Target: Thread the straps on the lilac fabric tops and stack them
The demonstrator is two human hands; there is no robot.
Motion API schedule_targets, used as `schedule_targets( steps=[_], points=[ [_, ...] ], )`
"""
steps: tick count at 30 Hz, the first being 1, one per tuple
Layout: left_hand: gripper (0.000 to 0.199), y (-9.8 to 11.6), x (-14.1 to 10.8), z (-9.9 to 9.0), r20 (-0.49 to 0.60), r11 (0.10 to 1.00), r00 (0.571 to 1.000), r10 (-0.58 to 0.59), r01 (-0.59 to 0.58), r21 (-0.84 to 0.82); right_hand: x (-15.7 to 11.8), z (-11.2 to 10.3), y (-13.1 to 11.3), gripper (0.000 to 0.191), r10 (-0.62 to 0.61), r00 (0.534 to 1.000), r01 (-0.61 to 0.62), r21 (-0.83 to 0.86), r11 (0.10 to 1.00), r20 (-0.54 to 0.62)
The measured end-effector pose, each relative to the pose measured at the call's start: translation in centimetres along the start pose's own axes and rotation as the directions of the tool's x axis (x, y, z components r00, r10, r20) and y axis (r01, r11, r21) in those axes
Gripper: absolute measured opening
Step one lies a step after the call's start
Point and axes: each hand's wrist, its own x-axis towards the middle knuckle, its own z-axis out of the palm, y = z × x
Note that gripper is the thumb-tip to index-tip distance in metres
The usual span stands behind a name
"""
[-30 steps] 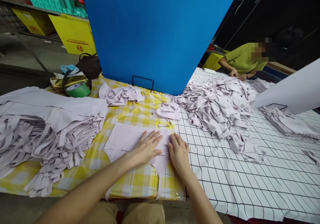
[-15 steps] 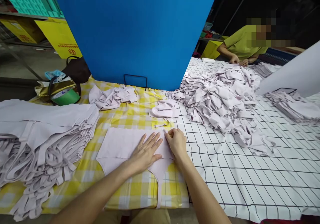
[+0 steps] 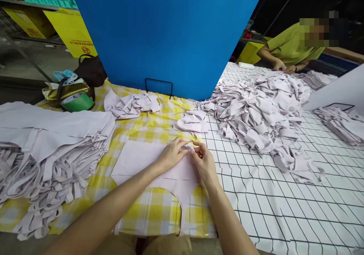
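A pale pinkish-grey garment (image 3: 139, 160) with thin straps lies spread on the yellow checked cloth (image 3: 159, 213). At its upper right corner both hands meet. My left hand (image 3: 171, 155) pinches the top edge there, palm down. Close beside it on the right, my right hand (image 3: 203, 160) has its fingers curled on the same corner, with a bit of fabric bunched between the two hands. Just beyond the fingertips lies a small scrap on the cloth. A strap hangs toward the table's front edge.
Stacked garments (image 3: 57, 133) stand at the left. A loose heap (image 3: 256, 110) covers the white grid cloth (image 3: 244, 194) at right. A blue panel (image 3: 167, 38) rises behind, with smaller fabric pieces (image 3: 132, 105) before it. Another person (image 3: 290, 50) works at the far right.
My left hand has moved from lying spread on the garment up and right to its corner, its fingers now closed on it. The corner fabric is lifted and bunched. The view has shifted slightly.
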Motion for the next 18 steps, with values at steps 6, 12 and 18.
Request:
schedule_targets(
  steps=[6,12,18],
  points=[
    [0.016,-0.3,1.1,0.1,0.016,0.996,0.998,-0.062,0.063,-0.069,-0.1,-0.3,-0.5,0.035,0.027,0.999,-0.027,0.005,1.0,0.033],
    [0.015,-0.5,0.9,0.3,-0.016,0.993,0.999,-0.045,0.043,-0.107,0.9,-0.4,-1.4,0.029,0.073,0.996,-0.069,-0.067,0.995,0.055],
    [0.019,-1.0,0.9,0.4,-0.017,0.999,1.0,0.016,-0.017,-0.043,2.1,-0.3,-1.0,0.018,0.084,0.995,-0.079,-0.104,0.991,0.048]
  ],
)
